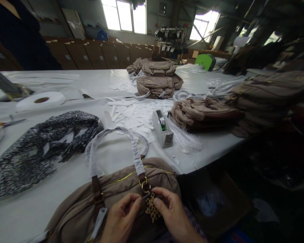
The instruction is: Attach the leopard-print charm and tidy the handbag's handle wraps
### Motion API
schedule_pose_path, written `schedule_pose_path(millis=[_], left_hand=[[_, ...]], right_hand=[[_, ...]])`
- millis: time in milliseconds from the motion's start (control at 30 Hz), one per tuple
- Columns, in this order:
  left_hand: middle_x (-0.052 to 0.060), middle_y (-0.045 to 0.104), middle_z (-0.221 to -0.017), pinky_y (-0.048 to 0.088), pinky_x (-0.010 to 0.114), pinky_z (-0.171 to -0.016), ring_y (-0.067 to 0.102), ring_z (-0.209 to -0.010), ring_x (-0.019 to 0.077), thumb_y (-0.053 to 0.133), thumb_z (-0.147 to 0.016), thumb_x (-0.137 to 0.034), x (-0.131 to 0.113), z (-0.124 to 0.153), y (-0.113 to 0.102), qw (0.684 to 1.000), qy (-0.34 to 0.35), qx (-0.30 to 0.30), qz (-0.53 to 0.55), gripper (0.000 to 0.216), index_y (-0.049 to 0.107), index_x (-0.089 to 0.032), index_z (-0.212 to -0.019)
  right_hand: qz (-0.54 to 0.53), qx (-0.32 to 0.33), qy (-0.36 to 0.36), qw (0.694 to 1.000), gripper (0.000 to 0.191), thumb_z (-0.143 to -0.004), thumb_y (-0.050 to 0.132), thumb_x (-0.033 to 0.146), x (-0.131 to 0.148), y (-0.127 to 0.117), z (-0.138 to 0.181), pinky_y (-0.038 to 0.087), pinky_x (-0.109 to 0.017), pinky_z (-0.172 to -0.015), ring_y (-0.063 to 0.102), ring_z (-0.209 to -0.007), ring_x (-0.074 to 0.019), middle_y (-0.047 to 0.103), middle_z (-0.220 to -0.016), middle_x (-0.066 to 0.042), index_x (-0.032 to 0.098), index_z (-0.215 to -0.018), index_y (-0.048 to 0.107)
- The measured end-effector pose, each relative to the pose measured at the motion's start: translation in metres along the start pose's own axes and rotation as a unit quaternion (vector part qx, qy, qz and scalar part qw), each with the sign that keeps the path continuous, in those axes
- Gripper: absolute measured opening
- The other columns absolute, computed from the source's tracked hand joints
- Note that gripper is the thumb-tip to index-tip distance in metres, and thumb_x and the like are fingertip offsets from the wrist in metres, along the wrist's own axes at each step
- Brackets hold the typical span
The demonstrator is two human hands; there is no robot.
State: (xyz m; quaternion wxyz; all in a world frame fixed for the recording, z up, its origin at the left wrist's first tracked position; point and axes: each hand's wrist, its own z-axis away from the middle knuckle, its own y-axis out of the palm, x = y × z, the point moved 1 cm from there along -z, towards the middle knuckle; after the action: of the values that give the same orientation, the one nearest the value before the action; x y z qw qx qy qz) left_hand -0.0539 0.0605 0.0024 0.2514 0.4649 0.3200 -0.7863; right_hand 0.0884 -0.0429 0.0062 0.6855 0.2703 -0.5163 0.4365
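Note:
A taupe corduroy handbag [119, 199] with brown trim and a gold zip lies in front of me at the table's near edge. Its handles [136, 153] stand up, wrapped in white material. From a gold ring [146, 186] at the right handle's base hangs a leopard-print charm [152, 210]. My right hand [174, 212] pinches this charm near its upper right edge, thumb in front. Just left of it, the closed thumb and fingers of my left hand [123, 214] grip the end of a small dark strap [146, 195] below the ring.
A tape dispenser [162, 130] stands beyond the bag, near scattered white strips [131, 113]. Stacked handbags [205, 114] are at right and farther back. Black-and-white fabric [40, 145], a white roll [40, 101] and scissors [7, 124] lie left. A person [22, 37] stands across the table.

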Motion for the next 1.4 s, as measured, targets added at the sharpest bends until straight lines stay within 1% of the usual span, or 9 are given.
schedule_pose_path(millis=[333, 533, 700, 900, 1000, 1067, 1200, 1300, 1400], left_hand=[[-0.001, 0.058, -0.065, 0.040, 0.021, -0.060, 0.051, -0.066, 0.0157, 0.056, -0.076, -0.049, -0.003, -0.004, 0.002, 1.000, -0.004, 0.011, -0.006, 0.033, 0.064, -0.017, -0.073], [0.001, 0.061, -0.073, 0.041, 0.023, -0.067, 0.053, -0.073, 0.0172, 0.051, -0.080, -0.050, -0.001, -0.007, 0.003, 0.999, 0.004, 0.034, 0.006, 0.035, 0.063, -0.018, -0.079], [0.001, 0.060, -0.070, 0.041, 0.023, -0.065, 0.052, -0.070, 0.0166, 0.054, -0.079, -0.050, 0.002, -0.008, 0.001, 0.999, -0.005, 0.042, 0.015, 0.036, 0.064, -0.016, -0.075], [0.002, 0.065, -0.069, 0.041, 0.022, -0.064, 0.053, -0.067, 0.0143, 0.067, -0.070, -0.046, 0.006, -0.014, 0.003, 0.978, -0.076, 0.082, 0.179, 0.033, 0.067, -0.013, -0.075], [0.003, 0.065, -0.064, 0.043, 0.023, -0.063, 0.055, -0.062, 0.0132, 0.073, -0.064, -0.045, -0.002, -0.014, 0.004, 0.951, -0.133, 0.096, 0.262, 0.034, 0.069, -0.012, -0.071], [0.003, 0.065, -0.061, 0.043, 0.023, -0.061, 0.055, -0.059, 0.0129, 0.076, -0.059, -0.045, -0.009, -0.013, 0.003, 0.947, -0.150, 0.092, 0.268, 0.035, 0.070, -0.012, -0.069], [0.004, 0.067, -0.064, 0.043, 0.024, -0.060, 0.056, -0.060, 0.0141, 0.077, -0.057, -0.047, -0.015, -0.011, 0.006, 0.952, -0.137, 0.103, 0.255, 0.038, 0.071, -0.012, -0.070], [0.003, 0.068, -0.067, 0.042, 0.023, -0.063, 0.056, -0.064, 0.0137, 0.073, -0.064, -0.045, -0.008, -0.012, 0.009, 0.958, -0.101, 0.113, 0.244, 0.034, 0.070, -0.012, -0.073], [0.002, 0.066, -0.068, 0.041, 0.023, -0.062, 0.055, -0.065, 0.0136, 0.067, -0.071, -0.045, -0.001, -0.013, 0.011, 0.968, -0.069, 0.111, 0.213, 0.033, 0.068, -0.012, -0.075]], right_hand=[[0.015, -0.008, 0.000, 1.000, 0.032, -0.079, 0.059, 0.032, -0.003, 0.002, -0.001, 0.047, -0.038, -0.089, 0.061, -0.098, -0.0249, 0.068, -0.104, -0.010, 0.016, -0.106, 0.065], [-0.003, -0.012, 0.001, 1.000, 0.030, -0.077, 0.061, 0.028, -0.004, 0.004, 0.000, 0.050, -0.034, -0.080, 0.063, -0.086, -0.0225, 0.069, -0.093, -0.008, 0.018, -0.105, 0.066], [-0.019, -0.037, 0.021, 0.999, 0.036, -0.075, 0.062, 0.027, -0.017, 0.010, 0.000, 0.050, -0.030, -0.071, 0.061, -0.077, -0.0194, 0.065, -0.085, -0.006, 0.016, -0.109, 0.063], [-0.006, -0.047, 0.017, 0.999, 0.035, -0.072, 0.062, 0.023, -0.018, 0.010, 0.000, 0.048, -0.025, -0.063, 0.059, -0.069, -0.0160, 0.063, -0.078, -0.003, 0.016, -0.107, 0.063], [0.043, -0.054, 0.007, 0.998, 0.027, -0.071, 0.062, 0.021, -0.012, 0.008, 0.001, 0.048, -0.026, -0.063, 0.061, -0.069, -0.0171, 0.066, -0.077, -0.004, 0.017, -0.097, 0.067], [0.063, -0.048, -0.002, 0.997, 0.020, -0.072, 0.062, 0.021, -0.008, 0.008, 0.002, 0.048, -0.026, -0.064, 0.062, -0.070, -0.0180, 0.068, -0.078, -0.004, 0.017, -0.090, 0.068], [0.097, -0.029, -0.031, 0.994, 0.016, -0.074, 0.062, 0.020, 0.001, 0.008, 0.005, 0.049, -0.025, -0.069, 0.064, -0.074, -0.0187, 0.071, -0.080, -0.003, 0.020, -0.087, 0.070], [0.118, -0.015, -0.094, 0.988, 0.015, -0.076, 0.061, 0.022, 0.007, 0.006, 0.006, 0.049, -0.025, -0.074, 0.065, -0.079, -0.0188, 0.071, -0.084, -0.003, 0.021, -0.087, 0.071], [0.106, -0.031, -0.091, 0.990, 0.019, -0.081, 0.058, 0.032, 0.006, 0.005, 0.003, 0.049, -0.024, -0.068, 0.065, -0.074, -0.0183, 0.070, -0.079, -0.004, 0.020, -0.089, 0.071]])
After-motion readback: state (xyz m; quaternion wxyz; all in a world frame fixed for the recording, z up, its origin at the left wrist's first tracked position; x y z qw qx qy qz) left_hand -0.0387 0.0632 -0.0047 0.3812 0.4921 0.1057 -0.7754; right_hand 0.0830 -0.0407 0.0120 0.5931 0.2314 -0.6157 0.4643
